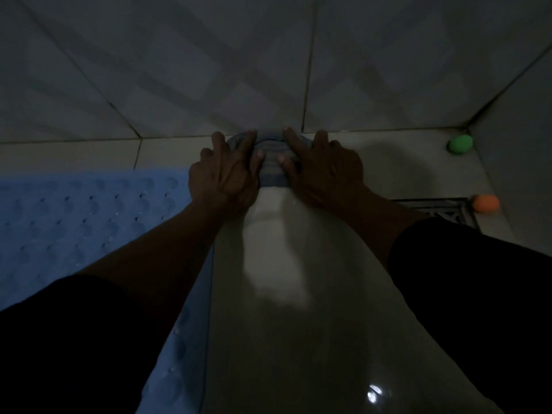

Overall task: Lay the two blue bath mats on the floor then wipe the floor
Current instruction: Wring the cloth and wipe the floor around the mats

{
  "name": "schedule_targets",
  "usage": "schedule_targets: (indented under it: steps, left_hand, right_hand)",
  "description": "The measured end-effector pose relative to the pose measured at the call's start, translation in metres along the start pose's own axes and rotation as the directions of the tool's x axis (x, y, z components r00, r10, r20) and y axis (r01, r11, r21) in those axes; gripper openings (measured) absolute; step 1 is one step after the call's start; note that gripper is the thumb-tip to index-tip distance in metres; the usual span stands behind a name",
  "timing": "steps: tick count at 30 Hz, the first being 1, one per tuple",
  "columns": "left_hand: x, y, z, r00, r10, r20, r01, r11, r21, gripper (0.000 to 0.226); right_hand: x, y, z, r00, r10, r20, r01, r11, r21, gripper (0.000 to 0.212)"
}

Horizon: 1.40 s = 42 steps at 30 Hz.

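Note:
A grey-blue striped cloth (271,167) lies bunched on the pale tiled floor (298,324), right against the foot of the wall. My left hand (227,171) presses down on its left side with fingers spread and nearly straight. On the cloth's right side my right hand (321,167) presses in the same way. One blue bath mat (74,222) with rows of round dimples lies flat on the floor to the left, partly under my left forearm. A second mat is not in view. The room is dim.
A tiled wall (209,70) rises just beyond the cloth. A metal floor drain (442,209) sits at the right. A green ball (461,144) and an orange ball (485,203) rest by the right wall. The floor shines wet near me.

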<state>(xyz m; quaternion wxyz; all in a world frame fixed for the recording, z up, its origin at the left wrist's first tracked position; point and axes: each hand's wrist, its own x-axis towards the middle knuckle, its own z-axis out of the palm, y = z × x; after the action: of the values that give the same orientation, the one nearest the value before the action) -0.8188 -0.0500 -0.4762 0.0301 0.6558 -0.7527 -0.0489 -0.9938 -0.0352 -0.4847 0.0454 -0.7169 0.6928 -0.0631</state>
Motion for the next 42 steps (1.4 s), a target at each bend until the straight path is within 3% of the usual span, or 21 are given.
schedule_targets:
  steps: [11,24,28,32,42]
  left_hand:
    - [-0.025,-0.004,-0.008,0.996,0.001,0.088,-0.009,0.996,0.084,0.066]
    - [-0.106,-0.011,-0.023,0.976,-0.029,0.217,-0.009,0.985,0.173,0.073]
    - [-0.134,-0.014,-0.026,0.968,-0.024,0.252,-0.024,0.982,0.185,0.074]
    - [-0.156,-0.014,-0.031,0.962,-0.052,0.269,-0.007,0.977,0.213,0.073]
    - [-0.183,-0.014,-0.042,0.942,-0.074,0.327,0.004,0.978,0.209,0.073]
  right_hand:
    - [-0.025,-0.007,-0.006,0.998,-0.052,0.043,0.053,0.998,-0.031,0.061]
    - [-0.106,-0.027,-0.017,0.976,-0.053,0.212,0.055,0.998,-0.003,0.063]
    - [-0.139,-0.033,-0.017,0.994,-0.077,0.082,0.079,0.997,-0.024,0.061]
    - [-0.162,-0.042,-0.016,0.970,-0.054,0.236,0.046,0.998,0.037,0.065]
    - [-0.180,-0.052,-0.018,0.959,-0.007,0.282,0.013,1.000,-0.019,0.068]
